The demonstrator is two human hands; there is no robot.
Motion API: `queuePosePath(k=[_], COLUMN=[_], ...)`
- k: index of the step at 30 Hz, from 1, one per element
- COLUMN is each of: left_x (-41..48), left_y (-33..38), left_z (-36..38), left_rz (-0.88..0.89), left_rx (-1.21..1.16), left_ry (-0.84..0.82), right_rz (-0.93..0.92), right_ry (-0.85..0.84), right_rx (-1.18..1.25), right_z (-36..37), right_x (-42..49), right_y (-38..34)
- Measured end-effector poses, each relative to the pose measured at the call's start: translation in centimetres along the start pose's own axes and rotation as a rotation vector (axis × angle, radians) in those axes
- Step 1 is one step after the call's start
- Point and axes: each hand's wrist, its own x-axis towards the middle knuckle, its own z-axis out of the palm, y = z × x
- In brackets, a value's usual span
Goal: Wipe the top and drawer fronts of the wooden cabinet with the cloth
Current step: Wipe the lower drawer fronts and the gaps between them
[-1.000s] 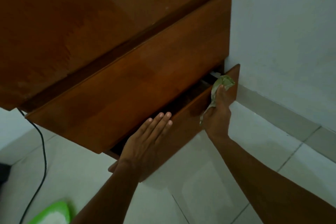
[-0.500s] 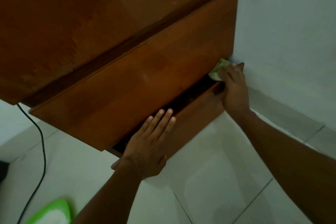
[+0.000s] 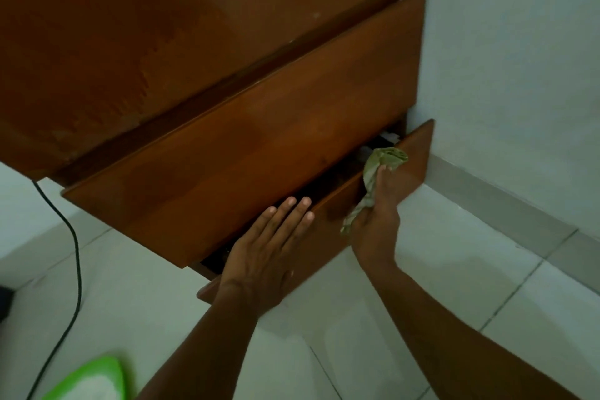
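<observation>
The cloth [image 3: 376, 172] is clamped in the right hand [image 3: 376, 217] and pressed against the front of the lowest drawer [image 3: 418, 153], which stands ajar. The left hand [image 3: 263, 260] lies flat, fingers extended, on the same drawer front, holding nothing.

Single head cam, looking steeply down, close on the brown wooden cabinet [image 3: 227, 101] front and white tiled floor [image 3: 454, 286].
</observation>
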Motion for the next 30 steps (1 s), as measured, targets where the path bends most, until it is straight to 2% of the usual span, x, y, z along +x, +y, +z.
queuePosePath(k=[3, 5, 8, 10, 13, 15, 19, 21, 26, 28, 30], left_x=[0.5, 1.1, 1.3, 0.9, -1.2, -3.5, -6.2, -5.8, -3.1, -2.7, -2.7], left_y=[-0.8, -1.6, -2.0, -2.4, -5.1, -7.8, -10.9, -10.9, -11.0, -11.1, -11.1], left_z=[-0.1, -0.1, 0.1, 0.2, -0.3, -1.3, -3.6, -3.9, -3.7, -3.6, -3.4], left_rz=[-0.028, -0.02, 0.005, 0.025, 0.059, 0.057, 0.106, 0.136, 0.24, 0.253, 0.263], left_rx=[0.04, 0.137, 0.222, 0.204, 0.189, 0.256, 0.473, 0.517, 0.606, 0.592, 0.568], left_ry=[-0.053, -0.064, -0.071, 0.0, 0.175, 0.235, 0.23, 0.204, 0.248, 0.281, 0.303], right_rz=[0.079, 0.126, 0.085, 0.054, 0.035, 0.009, -0.046, -0.125, -0.454, -0.468, -0.407], right_ry=[-0.105, -0.103, -0.136, -0.106, -0.022, -0.043, -0.275, -0.328, -0.273, -0.182, -0.09], right_rx=[-0.006, 0.011, 0.023, 0.033, 0.07, 0.139, 0.256, 0.225, -0.099, -0.15, -0.146], right_z=[0.7, 0.9, 1.7, 2.4, 3.6, 5.2, 10.6, 12.9, 14.0, 14.1, 13.9], right_x=[0.5, 1.9, 2.6, 1.3, -4.2, -9.5, -18.1, -19.5, -16.6, -14.1, -11.1], right_y=[-0.5, -1.4, -1.4, -1.0, -2.6, -4.3, -6.7, -6.8, -0.1, 1.4, 2.2])
